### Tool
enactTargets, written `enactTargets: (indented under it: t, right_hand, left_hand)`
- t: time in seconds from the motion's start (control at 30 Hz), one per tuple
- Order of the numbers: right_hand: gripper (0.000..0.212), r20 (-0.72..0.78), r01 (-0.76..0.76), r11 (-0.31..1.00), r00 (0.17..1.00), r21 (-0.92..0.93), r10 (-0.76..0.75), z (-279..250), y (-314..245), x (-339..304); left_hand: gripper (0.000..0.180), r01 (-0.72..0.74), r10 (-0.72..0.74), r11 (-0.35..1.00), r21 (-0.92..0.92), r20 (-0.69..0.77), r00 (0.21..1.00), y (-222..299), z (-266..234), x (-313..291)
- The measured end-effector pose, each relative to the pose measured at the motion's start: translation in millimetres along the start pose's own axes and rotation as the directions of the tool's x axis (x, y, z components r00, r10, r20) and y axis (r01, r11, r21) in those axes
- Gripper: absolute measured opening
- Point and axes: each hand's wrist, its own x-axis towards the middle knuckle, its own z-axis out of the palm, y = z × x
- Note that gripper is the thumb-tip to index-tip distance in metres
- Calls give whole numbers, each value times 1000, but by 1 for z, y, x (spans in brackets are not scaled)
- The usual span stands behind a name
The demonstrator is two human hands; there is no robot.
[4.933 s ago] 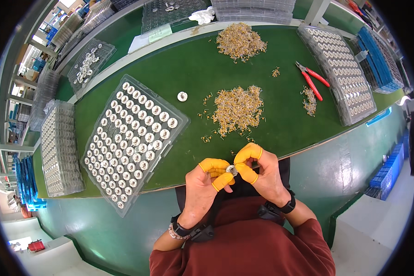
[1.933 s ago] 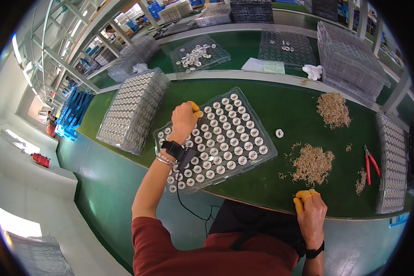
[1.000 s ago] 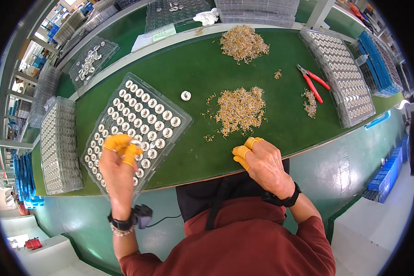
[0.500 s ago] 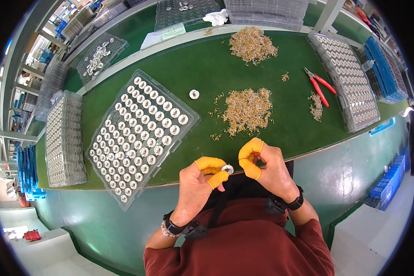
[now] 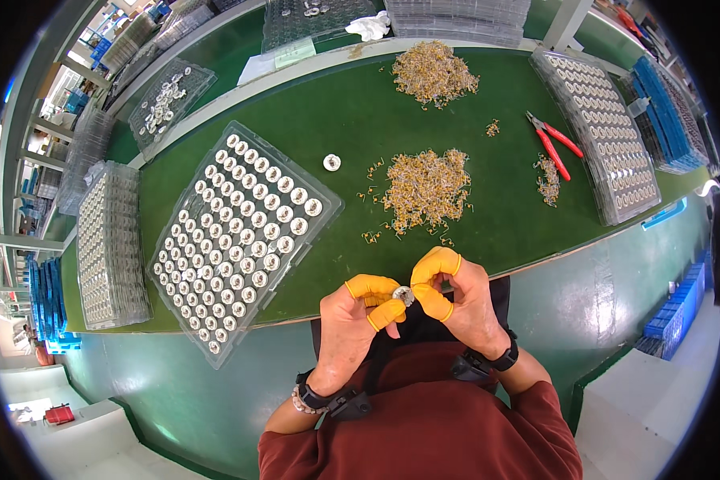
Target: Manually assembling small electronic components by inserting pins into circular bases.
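Yellow finger covers sit on the thumb and fingers of both my hands. At the table's near edge my left hand (image 5: 350,326) pinches a small white round part (image 5: 404,296) with a metallic middle. My right hand (image 5: 461,302) meets it from the right, thumb and forefinger closed together at the part's side; whatever lies between those fingertips is too small to make out. Beyond my hands lies a heap of small yellow components with bent wire leads (image 5: 428,192). To the left, a clear plastic tray (image 5: 332,206) holds rows of similar white round parts.
One loose white round part (image 5: 332,163) lies right of the tray. A second component heap (image 5: 434,74) sits farther back. Red-handled cutters (image 5: 554,149) and a small pile of wire bits (image 5: 547,182) are at right. Stacked filled trays flank the green table (image 5: 504,228).
My right hand has moved left until its fingertips meet the round part. My left hand has shifted slightly right with the part in it, and the view has moved a little.
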Motion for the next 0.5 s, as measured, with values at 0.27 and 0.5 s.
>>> enactTargets:
  t: [0.27,0.5]
  right_hand:
    - [16,-20,10,1000,1000,-24,-10,2,0,-2]
    - [16,-11,62,990,998,-126,-64,2,1,-3]
  left_hand:
    - [17,-3,3,1000,-3,-2,1000,0,0,-1]
    - [16,9,-9,1000,-15,-3,1000,1,-1,0]
